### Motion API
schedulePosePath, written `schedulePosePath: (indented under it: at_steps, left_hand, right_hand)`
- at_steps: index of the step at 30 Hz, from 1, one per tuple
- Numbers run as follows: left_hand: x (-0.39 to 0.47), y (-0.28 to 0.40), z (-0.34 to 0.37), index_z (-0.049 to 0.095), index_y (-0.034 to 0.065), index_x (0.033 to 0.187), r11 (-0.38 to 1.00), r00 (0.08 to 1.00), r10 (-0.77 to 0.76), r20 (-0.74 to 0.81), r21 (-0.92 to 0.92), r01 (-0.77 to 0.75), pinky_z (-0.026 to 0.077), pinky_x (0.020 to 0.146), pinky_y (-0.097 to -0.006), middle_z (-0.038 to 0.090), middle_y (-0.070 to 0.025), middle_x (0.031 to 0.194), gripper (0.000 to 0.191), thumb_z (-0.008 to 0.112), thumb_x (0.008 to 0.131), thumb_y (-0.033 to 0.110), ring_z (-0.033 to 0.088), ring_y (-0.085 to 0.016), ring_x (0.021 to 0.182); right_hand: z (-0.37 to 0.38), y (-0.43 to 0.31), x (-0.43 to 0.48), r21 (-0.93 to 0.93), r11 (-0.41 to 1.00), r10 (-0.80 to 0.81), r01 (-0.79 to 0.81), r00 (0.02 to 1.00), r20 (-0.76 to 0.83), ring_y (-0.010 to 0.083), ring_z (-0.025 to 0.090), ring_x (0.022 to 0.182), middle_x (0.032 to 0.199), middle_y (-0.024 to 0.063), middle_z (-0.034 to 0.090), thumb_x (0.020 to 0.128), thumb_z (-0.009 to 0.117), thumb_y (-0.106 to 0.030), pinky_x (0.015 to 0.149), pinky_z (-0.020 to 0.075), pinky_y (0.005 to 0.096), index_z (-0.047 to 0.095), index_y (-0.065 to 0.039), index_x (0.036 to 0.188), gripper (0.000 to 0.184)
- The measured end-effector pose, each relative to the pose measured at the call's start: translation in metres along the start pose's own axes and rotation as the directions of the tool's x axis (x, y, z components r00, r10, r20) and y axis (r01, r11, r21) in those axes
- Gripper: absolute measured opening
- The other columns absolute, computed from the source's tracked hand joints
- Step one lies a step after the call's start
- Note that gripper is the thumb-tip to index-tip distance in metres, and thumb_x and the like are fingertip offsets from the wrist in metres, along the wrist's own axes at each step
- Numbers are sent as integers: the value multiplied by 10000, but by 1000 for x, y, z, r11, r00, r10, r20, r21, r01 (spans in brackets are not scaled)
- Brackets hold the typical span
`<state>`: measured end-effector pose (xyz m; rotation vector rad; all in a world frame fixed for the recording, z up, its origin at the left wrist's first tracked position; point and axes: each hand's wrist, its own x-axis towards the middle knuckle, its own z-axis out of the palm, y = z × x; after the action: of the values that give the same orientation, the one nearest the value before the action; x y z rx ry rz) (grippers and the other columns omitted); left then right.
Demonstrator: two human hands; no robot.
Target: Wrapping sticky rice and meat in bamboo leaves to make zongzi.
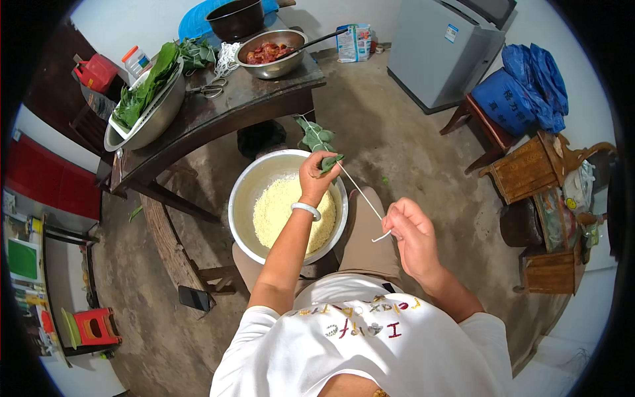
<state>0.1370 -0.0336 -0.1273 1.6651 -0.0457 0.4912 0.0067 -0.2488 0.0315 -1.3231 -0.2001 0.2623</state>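
Observation:
My left hand (316, 181) grips a green leaf wrap (320, 136) with white string across it, above the far right rim of a metal basin. To its right, my right hand (409, 233) pinches a white string (361, 192) that runs taut from the wrap, its loose tail sticking out below the fingers. The wide metal basin (237, 226) rests at my lap and contains pale yellowish grains (278, 213) that look like rice. My left forearm crosses over the basin and hides part of the grains.
On the dark table (238, 104) stand a steel bowl of reddish meat (270, 53), scissors (212, 89), a bundle of white string (227, 59) and a large bowl of green leaves (149, 99). A phone (194, 297) lies on the wooden bench (166, 238). A washing machine (436, 54) stands at the back right.

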Motion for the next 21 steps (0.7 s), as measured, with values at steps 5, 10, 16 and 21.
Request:
schedulePosePath:
  at_steps: [5, 10, 16, 21]
  left_hand:
    - [-7, -10, -5, 693, 42, 904, 997, 998, -59, -9, 46, 60, 486, 717, -258, 668, -41, 851, 204, 792, 744, 121, 618, -132, 775]
    - [-7, -9, -1, 672, 30, 968, 995, 999, -30, -41, -93, 26, 488, 714, -213, 668, -3, 871, 188, 760, 802, 43, 601, -71, 796]
    - [-9, -8, -3, 675, 40, 955, 999, 999, -34, -15, 4, 34, 487, 717, -220, 666, -6, 859, 187, 765, 791, 38, 602, -79, 791]
    - [-11, -12, -6, 677, 35, 928, 996, 999, 3, -48, 94, 2, 484, 708, -228, 667, -11, 846, 177, 775, 782, 50, 604, -90, 776]
  right_hand:
    - [-4, 8, -9, -26, 999, 27, -26, 999, 32, 47, 436, 757, 795, -30, 512, 1008, 496, -166, 697, 362, 211, 528, -60, 846, 195]
    - [-5, 2, -5, -35, 999, 32, -32, 999, 8, 49, 438, 759, 799, -28, 519, 1009, 494, -174, 702, 364, 213, 530, -63, 844, 202]
    - [-1, 7, -11, -10, 999, 41, -41, 999, 5, 53, 431, 751, 789, -29, 506, 1005, 496, -167, 703, 363, 218, 531, -59, 843, 198]
    - [-1, 6, -13, -30, 997, 74, -73, 997, 19, 49, 427, 746, 788, -33, 505, 996, 502, -157, 696, 357, 214, 532, -62, 838, 187]
